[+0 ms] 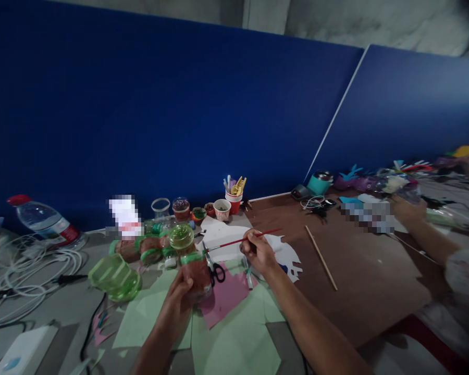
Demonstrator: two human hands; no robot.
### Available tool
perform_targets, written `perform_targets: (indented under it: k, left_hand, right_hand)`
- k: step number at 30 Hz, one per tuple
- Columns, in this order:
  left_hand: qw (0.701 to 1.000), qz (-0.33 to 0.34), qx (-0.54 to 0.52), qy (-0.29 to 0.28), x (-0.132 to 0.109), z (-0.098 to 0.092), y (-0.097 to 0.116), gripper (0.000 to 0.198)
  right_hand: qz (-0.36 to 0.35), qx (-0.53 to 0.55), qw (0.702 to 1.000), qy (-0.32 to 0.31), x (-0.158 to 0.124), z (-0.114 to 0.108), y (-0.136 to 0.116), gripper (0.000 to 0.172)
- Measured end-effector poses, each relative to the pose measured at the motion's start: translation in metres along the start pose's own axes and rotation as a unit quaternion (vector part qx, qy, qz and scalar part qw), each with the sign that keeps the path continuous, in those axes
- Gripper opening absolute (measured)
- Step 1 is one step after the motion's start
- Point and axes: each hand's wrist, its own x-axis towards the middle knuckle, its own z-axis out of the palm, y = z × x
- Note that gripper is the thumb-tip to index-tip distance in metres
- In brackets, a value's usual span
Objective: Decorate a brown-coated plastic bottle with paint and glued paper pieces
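My left hand [179, 295] is wrapped round a small plastic bottle [196, 272] coated reddish brown with a green band near its top. In my right hand [257, 252] is a thin paintbrush [234, 241] with a red handle, pinched between the fingers. Its tip points left and lies close to the bottle's upper side; whether it touches I cannot tell. Black-handled scissors [219, 273] lie just behind the bottle, on pink paper [230, 299]. Under my hands spread pale green sheets [230, 344]. A cut white paper [229, 234] lies behind.
Other brown and green painted bottles [150, 249] and a green plastic piece [117, 278] lie at left, near coiled white cables [68, 268]. Paper cups [222, 210] stand at the back. A wooden stick [321, 259] lies right. A co-worker's hand [408, 211] is at far right.
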Motion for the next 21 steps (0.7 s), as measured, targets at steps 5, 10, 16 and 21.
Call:
perform_targets:
  k: [5,10,16,21]
  left_hand:
    - [0.998,0.019,0.028,0.044,0.0006,0.0022,-0.0039,0.044]
    - [0.998,0.027,0.033,0.038,0.0007,0.0021,-0.0024,0.043]
    - [0.999,0.032,0.015,0.028,0.0029,-0.0015,-0.0027,0.044]
    - [0.998,0.040,0.032,0.035,0.0067,-0.0032,-0.0059,0.043]
  right_hand:
    - [0.003,-0.003,1.000,-0.017,-0.0025,0.0011,0.0049,0.027]
    - [0.002,-0.027,1.000,-0.009,0.0002,-0.0006,0.0053,0.024]
    - [-0.014,-0.039,0.999,0.009,0.0032,-0.0017,-0.0008,0.027]
    - [-0.003,-0.009,1.000,-0.008,-0.0005,0.0004,0.0012,0.027]
